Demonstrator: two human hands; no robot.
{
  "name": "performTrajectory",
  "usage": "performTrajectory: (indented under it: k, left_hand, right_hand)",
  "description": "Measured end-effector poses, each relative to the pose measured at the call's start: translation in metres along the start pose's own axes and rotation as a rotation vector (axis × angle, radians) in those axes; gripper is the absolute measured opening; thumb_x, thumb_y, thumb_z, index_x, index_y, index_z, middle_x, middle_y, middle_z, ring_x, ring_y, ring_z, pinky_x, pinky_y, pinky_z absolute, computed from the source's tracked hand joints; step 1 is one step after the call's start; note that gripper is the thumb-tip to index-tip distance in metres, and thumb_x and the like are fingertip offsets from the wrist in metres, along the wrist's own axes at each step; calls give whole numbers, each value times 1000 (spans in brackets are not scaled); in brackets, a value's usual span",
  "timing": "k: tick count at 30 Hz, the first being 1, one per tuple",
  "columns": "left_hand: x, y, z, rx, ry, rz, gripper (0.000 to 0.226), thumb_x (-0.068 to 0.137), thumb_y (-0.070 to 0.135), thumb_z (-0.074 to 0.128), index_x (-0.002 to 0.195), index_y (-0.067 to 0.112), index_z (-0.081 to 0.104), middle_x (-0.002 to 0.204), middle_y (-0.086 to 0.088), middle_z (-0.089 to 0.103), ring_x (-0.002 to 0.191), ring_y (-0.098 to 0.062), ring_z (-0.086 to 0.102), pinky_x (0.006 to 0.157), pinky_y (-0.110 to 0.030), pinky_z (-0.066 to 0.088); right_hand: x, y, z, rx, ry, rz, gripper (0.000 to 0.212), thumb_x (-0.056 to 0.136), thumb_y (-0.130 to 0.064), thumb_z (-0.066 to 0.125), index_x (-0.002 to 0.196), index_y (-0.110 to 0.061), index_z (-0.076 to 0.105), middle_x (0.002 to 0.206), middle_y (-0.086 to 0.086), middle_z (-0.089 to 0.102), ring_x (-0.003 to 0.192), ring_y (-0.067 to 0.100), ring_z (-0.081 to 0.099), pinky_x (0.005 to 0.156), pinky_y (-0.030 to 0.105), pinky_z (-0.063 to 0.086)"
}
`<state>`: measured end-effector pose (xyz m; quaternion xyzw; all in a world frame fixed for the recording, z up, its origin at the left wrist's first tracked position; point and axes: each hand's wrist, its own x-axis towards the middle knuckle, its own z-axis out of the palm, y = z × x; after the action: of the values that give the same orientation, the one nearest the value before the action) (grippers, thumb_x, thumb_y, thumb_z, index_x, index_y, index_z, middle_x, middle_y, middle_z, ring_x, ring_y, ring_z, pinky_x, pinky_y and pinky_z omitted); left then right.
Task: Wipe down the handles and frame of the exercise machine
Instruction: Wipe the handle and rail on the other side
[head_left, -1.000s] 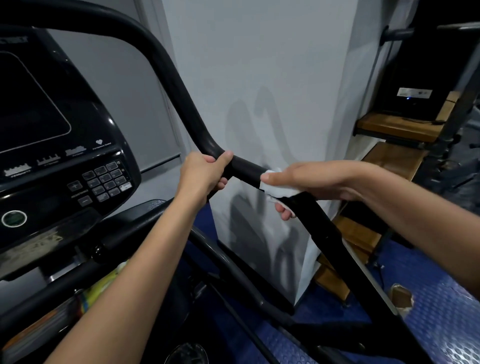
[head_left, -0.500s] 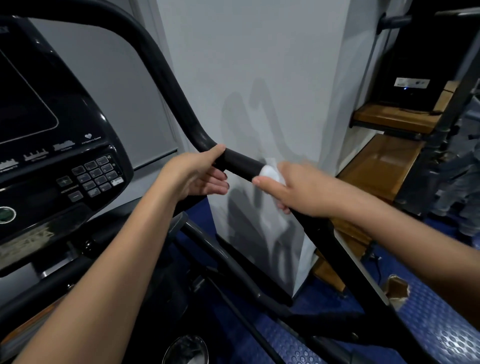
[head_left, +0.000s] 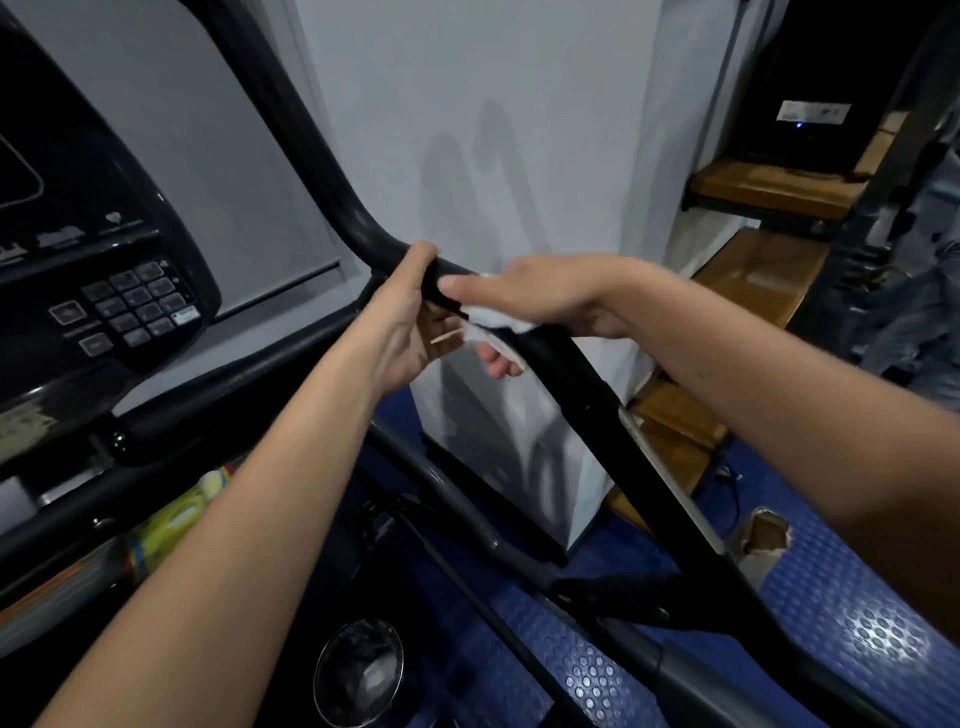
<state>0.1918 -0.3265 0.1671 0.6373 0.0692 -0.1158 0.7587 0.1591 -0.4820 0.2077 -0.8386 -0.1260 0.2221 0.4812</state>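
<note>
Right hand (head_left: 540, 296) wraps white cloth (head_left: 493, 332) round handle bar (head_left: 571, 374) — full-contact wipe. Left hand (head_left: 410, 322) just above it, fingers loosely curled, thumb on bar — likely steadying.

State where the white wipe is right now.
In the head view, the wipe sits mid-frame on the black handle, wrapped under the right hand, just right of the left hand.

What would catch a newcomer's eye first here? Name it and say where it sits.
Two bare arms meet mid-picture on a black handlebar that slants from upper left to lower right. The right hand holds a white cloth wrapped on the bar, and the left hand sits just beside it. At the left edge is a dark console with a keypad.
</note>
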Motion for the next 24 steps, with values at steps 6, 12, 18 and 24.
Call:
performTrajectory:
  k: [6,12,18,24]
  left_hand:
    - [-7,9,2,-57,-19,-53,25,92,35,54,87,14,66,103,1,73,92,-16,60,86,-32,45]
    - [-13,10,12,-151,38,-36,10,93,28,55,87,22,49,91,8,76,92,-14,68,107,-35,38]
    - [-7,5,1,-164,-52,-3,15,92,29,58,99,19,50,106,0,78,97,-17,72,105,-38,41]
    - [-7,-3,-11,-36,-159,77,37,103,38,48,93,9,69,88,-5,76,86,-13,73,89,-26,53]
  right_hand:
    - [-12,14,12,23,179,-17,43,93,-61,55,90,-18,57,64,3,64,48,13,62,55,24,52]
    - [-62,70,40,-648,617,-184,47,95,-65,43,96,-17,41,63,-4,52,50,13,49,43,26,29]
    - [-42,41,25,-571,489,-123,56,90,-69,51,94,-13,51,71,-1,61,62,15,59,55,32,46]
    - [14,-22,4,-421,36,153,49,92,-56,61,87,-7,69,78,6,74,69,19,73,75,28,60]
